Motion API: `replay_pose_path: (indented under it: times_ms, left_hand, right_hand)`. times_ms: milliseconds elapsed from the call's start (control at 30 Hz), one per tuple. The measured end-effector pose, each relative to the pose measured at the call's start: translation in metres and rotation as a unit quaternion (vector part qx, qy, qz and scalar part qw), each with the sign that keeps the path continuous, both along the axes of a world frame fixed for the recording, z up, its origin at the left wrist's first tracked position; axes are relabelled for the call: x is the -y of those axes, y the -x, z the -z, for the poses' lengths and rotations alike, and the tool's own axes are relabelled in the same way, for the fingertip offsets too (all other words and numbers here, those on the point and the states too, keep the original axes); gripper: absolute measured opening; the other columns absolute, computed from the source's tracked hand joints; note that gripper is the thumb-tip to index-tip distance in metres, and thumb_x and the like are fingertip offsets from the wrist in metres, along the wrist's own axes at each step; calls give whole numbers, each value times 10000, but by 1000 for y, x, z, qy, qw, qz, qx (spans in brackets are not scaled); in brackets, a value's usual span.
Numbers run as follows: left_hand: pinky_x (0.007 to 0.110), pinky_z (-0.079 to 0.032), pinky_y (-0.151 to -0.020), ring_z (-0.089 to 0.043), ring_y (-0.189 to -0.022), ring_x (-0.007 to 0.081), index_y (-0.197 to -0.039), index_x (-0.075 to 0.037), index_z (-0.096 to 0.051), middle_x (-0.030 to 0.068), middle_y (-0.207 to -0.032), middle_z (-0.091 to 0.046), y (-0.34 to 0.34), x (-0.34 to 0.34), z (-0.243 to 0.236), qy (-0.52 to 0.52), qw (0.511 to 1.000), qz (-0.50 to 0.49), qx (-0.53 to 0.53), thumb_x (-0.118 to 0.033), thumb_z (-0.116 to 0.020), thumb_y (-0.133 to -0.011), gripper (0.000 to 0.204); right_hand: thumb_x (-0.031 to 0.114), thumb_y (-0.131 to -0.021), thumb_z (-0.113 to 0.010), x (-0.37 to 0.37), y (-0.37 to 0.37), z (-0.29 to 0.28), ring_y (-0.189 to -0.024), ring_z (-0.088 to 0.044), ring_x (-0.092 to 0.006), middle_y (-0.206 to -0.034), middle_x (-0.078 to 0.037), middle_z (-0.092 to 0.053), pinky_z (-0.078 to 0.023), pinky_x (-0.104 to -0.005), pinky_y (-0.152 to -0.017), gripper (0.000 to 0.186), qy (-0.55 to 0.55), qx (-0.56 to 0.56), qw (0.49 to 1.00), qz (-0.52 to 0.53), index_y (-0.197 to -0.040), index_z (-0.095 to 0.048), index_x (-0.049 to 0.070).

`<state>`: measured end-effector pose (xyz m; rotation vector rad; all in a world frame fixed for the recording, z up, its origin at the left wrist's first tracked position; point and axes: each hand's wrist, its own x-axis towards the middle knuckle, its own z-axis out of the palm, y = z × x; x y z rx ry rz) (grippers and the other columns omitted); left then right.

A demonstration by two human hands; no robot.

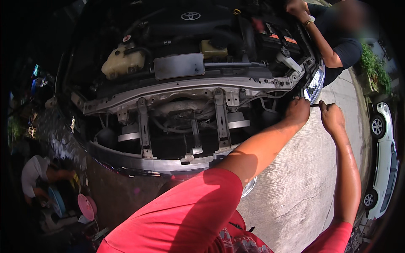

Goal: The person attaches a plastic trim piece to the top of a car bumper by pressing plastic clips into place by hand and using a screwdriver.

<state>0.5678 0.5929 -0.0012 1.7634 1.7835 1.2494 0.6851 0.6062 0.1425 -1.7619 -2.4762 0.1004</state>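
Both my hands are at the front corner of a car, beside the headlight (314, 83). My left hand (298, 110) is closed with its fingertips against the car body at the lamp's lower edge. Just to the right, my right hand (333, 117) is closed round the end of a thin dark rod-like tool (314, 105). The tool runs across toward my left fingers; its far end is hidden there. Whether my left fingers also grip it, I cannot make out. A bare metal crossmember (181, 93) stretches left from the lamp.
The engine bay holds a battery (276, 42), a white filler neck (289, 61) and a yellowed reservoir (122, 62). Another person's arm (324, 44) rests at the far right fender. A person with basins (86, 207) crouches at left; a white car (383, 160) is parked right.
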Motion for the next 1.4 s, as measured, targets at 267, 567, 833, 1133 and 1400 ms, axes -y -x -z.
replay_pose_path:
  times_ms: [267, 567, 833, 1133, 1400]
  left_hand:
    - [476, -588, -1010, -696, -1202, 372, -1078, -17, -759, 181, -1167, -742, 1, 4, 3, 32, 998, 4, 47, -65, -557, -980, 230]
    - [482, -585, -1022, -703, -1207, 380, -1093, -7, -773, 197, -1190, -744, -18, 2, 4, 41, 996, 12, 72, -64, -541, -994, 258]
    - [505, -612, -965, -724, -1170, 384, -1070, -18, -795, 197, -1185, -753, -13, -34, 36, 74, 988, -35, 130, -70, -542, -998, 269]
    - [515, -579, -1036, -696, -1234, 399, -1108, -23, -774, 212, -1223, -738, -8, -8, 12, 55, 992, 9, 111, -94, -530, -1017, 270]
    - [513, -597, -982, -710, -1194, 399, -1075, -40, -795, 209, -1189, -752, -4, -15, 20, 24, 997, -4, 73, -96, -550, -1012, 259]
  right_hand:
    - [221, -1002, -736, 46, 20, -29, -1067, -651, -381, -1000, -181, -738, -526, -496, -979, 267, -158, 177, 938, -254, -1072, -670, -28]
    - [532, -1118, -554, -40, -10, 17, -593, -583, -228, -688, -71, -641, -438, -417, -567, 595, 110, -158, 966, 175, -786, -647, 47]
    - [197, -928, -803, 19, 38, -24, -931, -672, -400, -922, -194, -729, -532, -497, -932, 288, -233, 109, 896, -363, -1091, -689, -11]
    - [334, -1023, -731, 9, 5, 9, -770, -684, -391, -800, -184, -736, -532, -504, -771, 398, -129, 135, 981, -61, -804, -668, 8]
    - [374, -1056, -671, -21, 6, 14, -764, -653, -425, -815, -167, -711, -535, -514, -752, 393, -72, 143, 986, -40, -972, -743, -3]
